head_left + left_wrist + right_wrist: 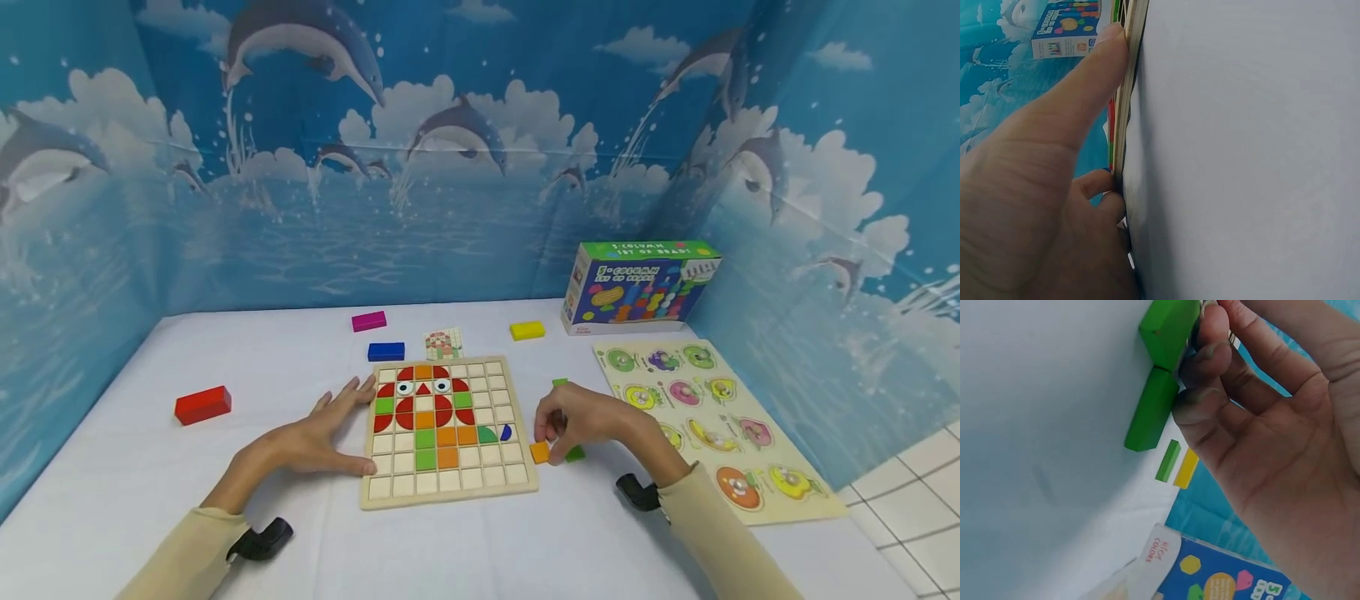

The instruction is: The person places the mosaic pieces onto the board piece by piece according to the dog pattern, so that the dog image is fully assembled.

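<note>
Nearest the camera, two cream sleeves are reaching out over the white bench (135, 492), each wrist carrying a small black camera mount. The left hand (318, 437) is lying flat with its fingers straight and spread, gripping nothing; its fingertips and thumb are pressing against the left edge of the wooden grid board (447, 433), seemingly steadying it so it does not slide. The left wrist view is showing the thumb (1094, 75) laid along that edge.

The right hand (581, 421) is hovering just right of the board with its fingers curled down over a few loose tiles. An orange tile (539, 452) is lying under its fingertips, and a green tile (1150, 412) is touching them, with a second green piece above it; whether the fingers are actually pinching a tile cannot be told.

The board is already carrying a red, orange and green figure with two eyes, with many squares bare. Beyond it a picture card (442, 342) is lying, apparently as the pattern. Red (202, 404), blue (386, 351), magenta (368, 321) and yellow (527, 330) blocks are lying well apart, with a toy box (637, 287) far right and a knob puzzle (712, 425) near right.
</note>
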A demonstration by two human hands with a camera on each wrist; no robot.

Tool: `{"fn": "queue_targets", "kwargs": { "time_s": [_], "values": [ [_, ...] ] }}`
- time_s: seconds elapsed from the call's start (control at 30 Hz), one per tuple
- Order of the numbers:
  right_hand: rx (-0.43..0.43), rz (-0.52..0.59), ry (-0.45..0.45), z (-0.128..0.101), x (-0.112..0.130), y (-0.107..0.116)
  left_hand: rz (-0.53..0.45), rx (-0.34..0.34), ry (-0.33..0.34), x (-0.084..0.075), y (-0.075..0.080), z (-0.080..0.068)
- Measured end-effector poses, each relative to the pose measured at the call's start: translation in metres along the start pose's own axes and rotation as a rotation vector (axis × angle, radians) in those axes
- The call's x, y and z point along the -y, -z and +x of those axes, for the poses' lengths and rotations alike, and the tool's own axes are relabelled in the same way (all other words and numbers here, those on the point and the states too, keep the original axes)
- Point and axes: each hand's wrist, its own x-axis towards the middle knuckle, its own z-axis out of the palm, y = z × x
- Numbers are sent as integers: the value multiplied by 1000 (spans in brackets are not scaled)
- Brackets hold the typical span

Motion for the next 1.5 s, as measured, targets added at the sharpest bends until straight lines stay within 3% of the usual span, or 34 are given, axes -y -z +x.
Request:
{"fn": "queue_targets", "kwargs": {
  "time_s": [0.17,0.43,0.67,0.8,1.0,1.1,1.27,1.5],
  "values": [
    [-6,18,-9,0,-2,-2,-1,1,24,1,-2,-1],
    [-50,21,-25,0,-5,0,10,3,7,0,0,1],
    [-97,122,56,-1,-7,2,17,5,21,0,1,1],
    [-120,168,59,1,-3,0,13,8,23,-2,2,1],
    [-152,230,107,9,8,-12,17,9,33,-3,4,2],
    [-167,241,118,14,15,-22,9,-1,-6,-1,3,1],
    [-204,223,123,18,28,-36,-1,8,-75,3,-2,0],
    [-238,143,139,27,43,-49,-7,-6,-18,1,-3,0]
  ]
}}
